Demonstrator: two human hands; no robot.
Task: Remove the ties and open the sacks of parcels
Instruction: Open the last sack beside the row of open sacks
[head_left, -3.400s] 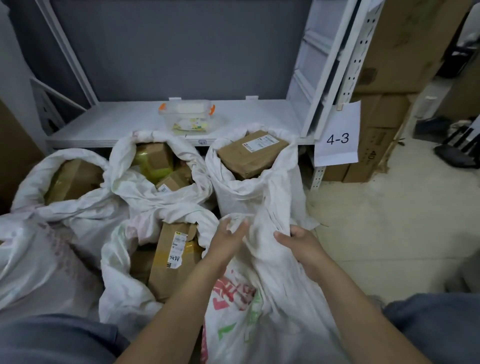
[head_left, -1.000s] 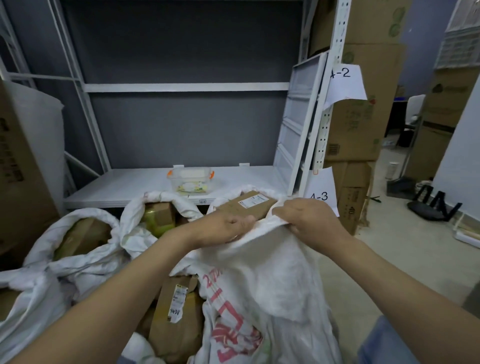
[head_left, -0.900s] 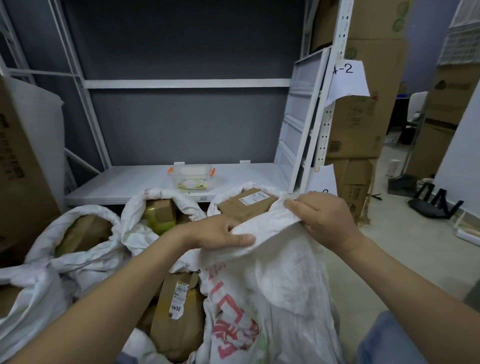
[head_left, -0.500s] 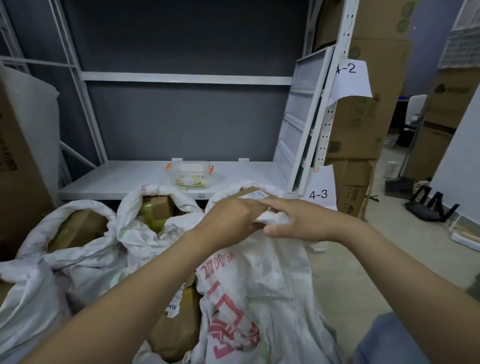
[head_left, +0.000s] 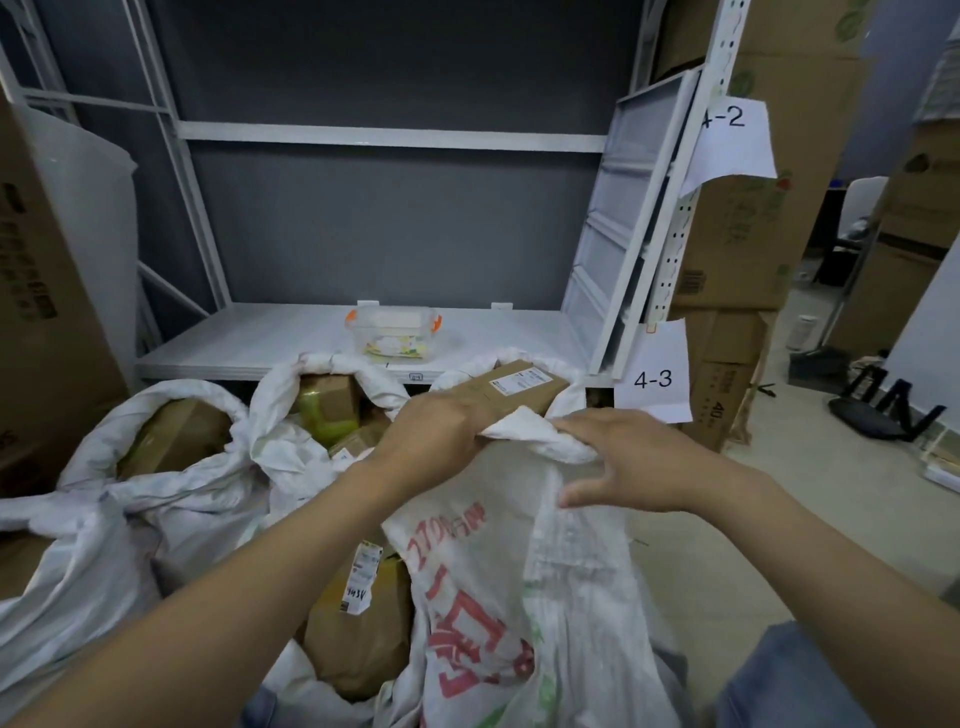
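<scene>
A white woven sack with red print (head_left: 498, 587) stands right in front of me, its top bunched into a twisted neck. My left hand (head_left: 441, 441) grips that bunched neck from the left. My right hand (head_left: 623, 462) lies over the neck from the right, thumb spread below, fingers partly wrapped on the cloth. No tie shows; the hands hide the neck's middle. Behind stand open sacks with brown parcels: one at the left (head_left: 156, 415), one in the middle (head_left: 291, 395), one behind my hands (head_left: 566, 400).
A grey metal shelf (head_left: 270, 338) behind the sacks bears a clear plastic box with orange clips (head_left: 392, 332). Paper labels 4-2 (head_left: 732, 140) and 4-3 (head_left: 654, 379) hang on the upright. Cardboard cartons (head_left: 748, 234) stack at the right; bare floor (head_left: 810, 499) lies right.
Both hands lifted the sack's top from low to chest height, then gathered the spread cloth together into a bunched neck. The hands now sit closer together on it.
</scene>
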